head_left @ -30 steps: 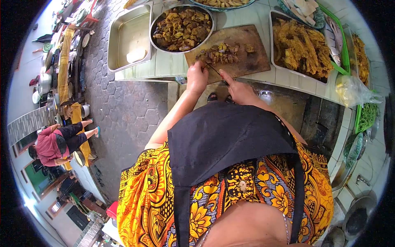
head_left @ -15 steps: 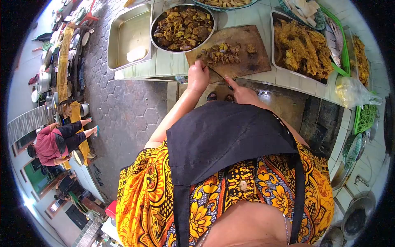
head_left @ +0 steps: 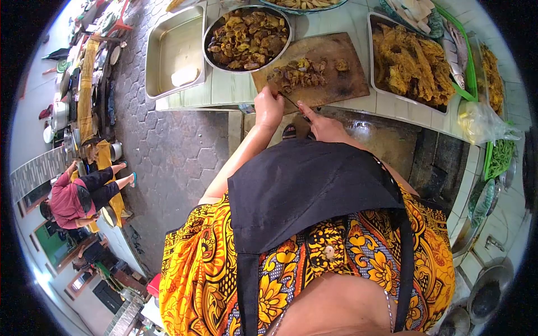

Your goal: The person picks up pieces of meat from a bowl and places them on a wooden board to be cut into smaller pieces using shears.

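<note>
My right hand is wrapped round the handle of a knife, its narrow blade slanting toward my left hand. My left hand is closed at the near left edge of a wooden cutting board, fingers pinched close by the blade. What those fingers hold is hidden. Chopped brown-yellow cooked meat lies in a loose heap on the board, with one small piece apart at the right. Behind the board's left corner stands a round metal bowl full of similar meat pieces.
A deep metal tray with a white block stands left. On the right, another tray holds golden fried pieces, beside whole fish and a plastic bag. Far left, another person bends over a bench.
My right hand has shifted slightly left, bringing the knife closer to my left hand. The person at far left has moved an arm.
</note>
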A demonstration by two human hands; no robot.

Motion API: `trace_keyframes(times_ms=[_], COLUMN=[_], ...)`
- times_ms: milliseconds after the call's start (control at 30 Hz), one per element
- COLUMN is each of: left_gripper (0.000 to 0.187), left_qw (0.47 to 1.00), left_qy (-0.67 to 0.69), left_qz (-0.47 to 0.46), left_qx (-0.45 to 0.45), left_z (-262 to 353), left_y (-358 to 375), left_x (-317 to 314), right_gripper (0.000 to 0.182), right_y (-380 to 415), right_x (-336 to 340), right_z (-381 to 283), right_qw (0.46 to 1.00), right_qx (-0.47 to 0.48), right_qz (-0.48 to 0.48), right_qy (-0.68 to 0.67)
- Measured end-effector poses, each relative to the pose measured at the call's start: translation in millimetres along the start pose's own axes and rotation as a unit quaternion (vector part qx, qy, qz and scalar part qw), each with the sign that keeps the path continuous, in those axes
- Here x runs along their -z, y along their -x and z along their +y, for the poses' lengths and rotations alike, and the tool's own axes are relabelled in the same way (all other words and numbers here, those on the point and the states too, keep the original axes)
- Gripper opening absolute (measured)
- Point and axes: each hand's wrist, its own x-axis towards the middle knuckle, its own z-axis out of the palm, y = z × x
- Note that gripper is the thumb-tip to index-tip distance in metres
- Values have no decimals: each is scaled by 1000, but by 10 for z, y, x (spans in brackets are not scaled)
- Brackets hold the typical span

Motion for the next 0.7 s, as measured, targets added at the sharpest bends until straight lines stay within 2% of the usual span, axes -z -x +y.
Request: trace_keyframes(times_ms=[200,300,433,633,700], left_gripper=[17,15,12,11,14], left_qw=[1000,1000,999,997,989], left_qy=[-20,-11,-43,-36,-22], left_qz=[10,11,5,-13,8], left_qx=[-18,-19,-15,-72,-146], left_z=[33,54,79,-4,12], left_y=[21,31,48,11,-1], left_x=[-39,-52,-66,-94,-49], right_gripper=[75,75,75,74,74], right_y=[-138,-138,-55,149,139], right_x=[66,139,40,95,88], right_z=[-113,-131,93,296,306], right_qw=[998,997,999,997,997], right_qx=[-51,-43,-30,-7,18], right_qz=[-41,-46,-30,-32,-14], right_qy=[-22,-51,-19,-69,-80])
